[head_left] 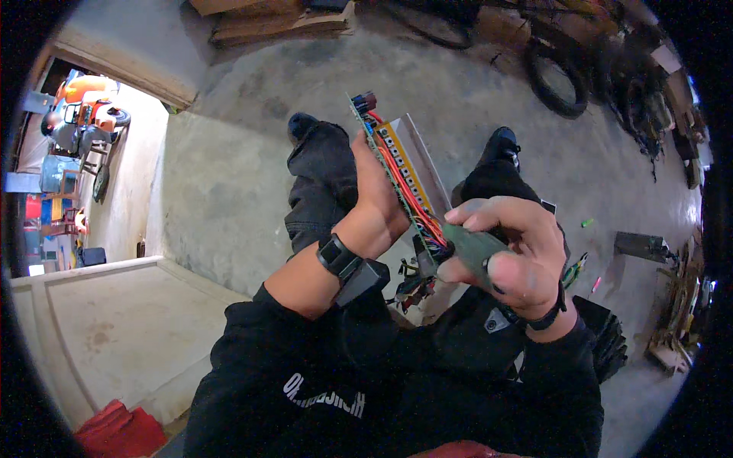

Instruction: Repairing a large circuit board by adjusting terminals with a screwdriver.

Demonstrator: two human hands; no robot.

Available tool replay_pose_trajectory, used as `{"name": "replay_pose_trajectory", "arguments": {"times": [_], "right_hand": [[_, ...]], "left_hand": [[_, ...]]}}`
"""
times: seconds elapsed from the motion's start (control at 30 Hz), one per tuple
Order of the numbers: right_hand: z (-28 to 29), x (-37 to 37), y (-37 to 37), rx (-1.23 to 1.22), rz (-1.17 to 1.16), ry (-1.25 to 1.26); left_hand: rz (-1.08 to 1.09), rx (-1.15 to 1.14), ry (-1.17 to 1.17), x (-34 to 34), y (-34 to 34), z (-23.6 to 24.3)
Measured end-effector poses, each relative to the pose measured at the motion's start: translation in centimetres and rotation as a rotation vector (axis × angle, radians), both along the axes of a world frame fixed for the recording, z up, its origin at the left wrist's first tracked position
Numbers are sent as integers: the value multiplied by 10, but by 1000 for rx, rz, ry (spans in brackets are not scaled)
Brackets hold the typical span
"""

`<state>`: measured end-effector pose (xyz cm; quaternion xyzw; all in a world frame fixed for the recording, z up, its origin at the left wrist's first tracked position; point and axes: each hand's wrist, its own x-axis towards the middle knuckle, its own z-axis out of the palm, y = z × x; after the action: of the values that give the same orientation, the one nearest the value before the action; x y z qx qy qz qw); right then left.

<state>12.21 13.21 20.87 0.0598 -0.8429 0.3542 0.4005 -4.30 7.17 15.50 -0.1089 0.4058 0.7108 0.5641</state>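
My left hand (374,195) grips a green circuit board (379,150) from its left side and holds it tilted on edge above my lap. Red and orange wires (408,195) run along the board. Beside them lie a yellow strip (395,153) with a row of small metal parts and a pale metal plate (427,164). My right hand (527,256) pinches a dull green, flat piece (479,250) between thumb and fingers at the board's lower end; I cannot tell its material. A dark bundle of wires and connectors (416,286) hangs just below the board.
Tyres (557,76) and dark cables lie along the far right wall. Green-handled pliers (576,269), a pink marker-like stick (595,285) and a grey metal channel (641,246) lie on the concrete floor (229,153) at right. A doorway at left shows an orange vehicle (88,91).
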Motion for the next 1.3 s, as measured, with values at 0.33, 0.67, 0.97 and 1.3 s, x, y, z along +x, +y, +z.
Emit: {"name": "replay_pose_trajectory", "arguments": {"times": [0.33, 0.67, 0.97, 1.3], "right_hand": [[12, -8, 3, -17, 203, 4], [47, 5, 0, -165, 143, -419], [45, 13, -5, -3, 24, -349], [17, 5, -13, 99, -199, -55]], "left_hand": [[-96, 43, -44, -1, -1, 20], [-50, 15, -29, -3, 0, 23], [27, 94, -13, -2, 2, -9], [-9, 48, -14, -4, -1, -11]]}}
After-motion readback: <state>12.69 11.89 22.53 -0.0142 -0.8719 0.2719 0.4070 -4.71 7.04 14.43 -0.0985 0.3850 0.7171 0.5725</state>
